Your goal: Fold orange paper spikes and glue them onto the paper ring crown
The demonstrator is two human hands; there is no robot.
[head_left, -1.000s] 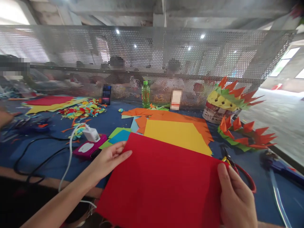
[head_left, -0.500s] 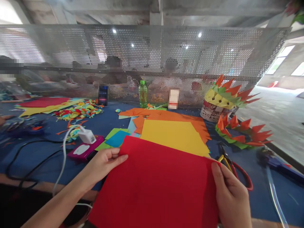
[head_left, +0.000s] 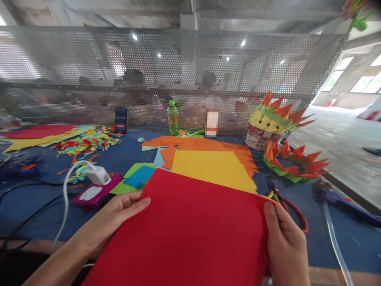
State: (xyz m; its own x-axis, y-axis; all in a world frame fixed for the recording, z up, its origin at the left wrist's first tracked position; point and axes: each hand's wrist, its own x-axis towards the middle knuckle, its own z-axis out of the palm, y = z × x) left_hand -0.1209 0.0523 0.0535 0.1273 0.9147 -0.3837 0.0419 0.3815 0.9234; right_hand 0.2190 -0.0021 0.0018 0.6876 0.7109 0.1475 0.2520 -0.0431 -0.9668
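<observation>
A large red sheet of paper [head_left: 196, 230] is held up between my two hands at the table's front edge. My left hand [head_left: 127, 206] pinches its left edge with thumb and fingers. At the upper right corner, my right hand [head_left: 282, 234] grips the sheet, thumb on top. Just behind it lies a yellow sheet [head_left: 208, 167] over orange paper [head_left: 238, 150]. Blue paper [head_left: 139, 177] and green paper lie beyond my left hand. Pliers with red and yellow handles [head_left: 278, 194] rest behind my right hand.
A magenta power strip [head_left: 98, 190] with a white charger [head_left: 97, 174] and cables sits left. A glue gun [head_left: 345, 202] lies right, below folded-paper rings [head_left: 294, 163]. A green bottle [head_left: 172, 119] and paper scraps [head_left: 89, 141] stand and lie toward the perforated screen [head_left: 166, 75].
My left hand has slid slightly down the red sheet's left edge, and the sheet's lower left part has swung outward. The whole view has shifted, moving the table things leftward.
</observation>
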